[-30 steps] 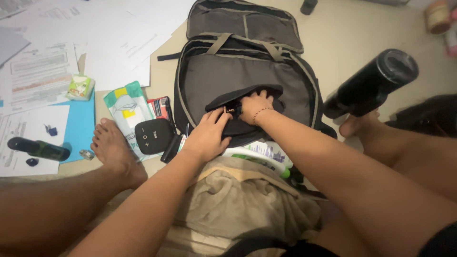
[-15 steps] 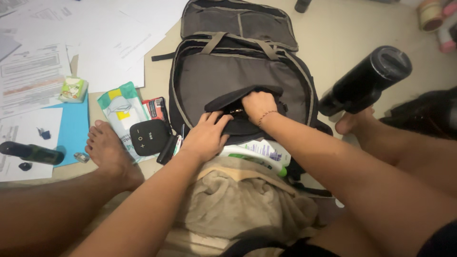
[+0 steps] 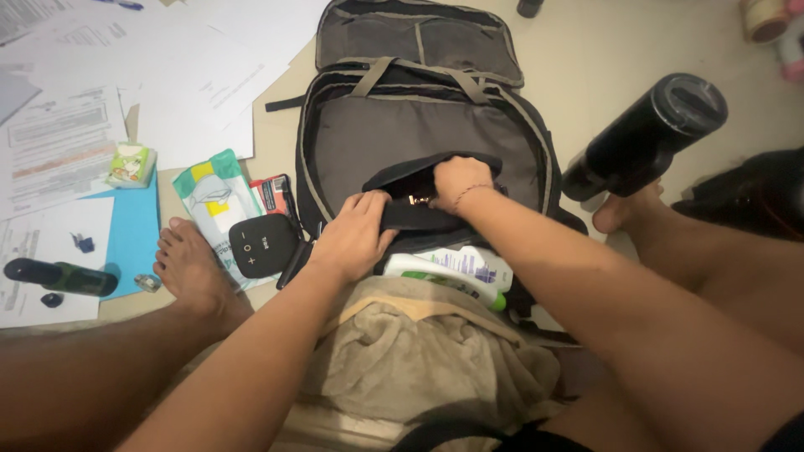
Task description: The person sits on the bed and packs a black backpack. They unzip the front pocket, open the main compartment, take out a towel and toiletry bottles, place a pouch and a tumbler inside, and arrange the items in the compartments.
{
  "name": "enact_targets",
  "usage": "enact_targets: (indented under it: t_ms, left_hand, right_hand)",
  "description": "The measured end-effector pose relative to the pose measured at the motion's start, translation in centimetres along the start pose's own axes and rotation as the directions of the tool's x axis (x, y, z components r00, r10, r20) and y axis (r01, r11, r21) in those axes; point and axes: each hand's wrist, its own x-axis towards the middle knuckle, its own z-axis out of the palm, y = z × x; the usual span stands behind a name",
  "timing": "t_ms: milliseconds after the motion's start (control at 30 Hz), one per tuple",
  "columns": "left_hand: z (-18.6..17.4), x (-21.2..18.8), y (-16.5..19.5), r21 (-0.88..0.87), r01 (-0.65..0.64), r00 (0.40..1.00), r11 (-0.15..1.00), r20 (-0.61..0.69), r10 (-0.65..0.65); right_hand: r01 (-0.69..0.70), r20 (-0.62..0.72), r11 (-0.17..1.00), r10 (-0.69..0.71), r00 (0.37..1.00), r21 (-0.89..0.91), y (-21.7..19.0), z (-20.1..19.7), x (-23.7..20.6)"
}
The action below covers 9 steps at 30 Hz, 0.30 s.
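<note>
Fingers of both my left hand and right hand grip the small black fabric pouch; holding its mouth wide inside the open grey backpack seems wise.

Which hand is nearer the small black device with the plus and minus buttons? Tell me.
Left. The left hand grips the black pouch just right of the small black device; the right hand is farther right, inside the backpack.
</note>
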Motion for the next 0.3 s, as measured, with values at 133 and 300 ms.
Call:
enact_targets:
  t_ms: [133,300]
  left_hand:
    - [-0.2,0.4,-0.2,-0.025,0.024,1.0,0.999,0.003,-0.024]
    - [0.0,0.7,-0.6,-0.014,0.024,1.0,1.0,0.004,-0.024]
  right_hand:
    - [-0.061,0.015,0.985,0.059,0.998,0.159,1.1,-1.9,-0.1]
    - [0.114,0.08,0.989,-0.121,0.989,0.097,0.6,-6.7,-1.4]
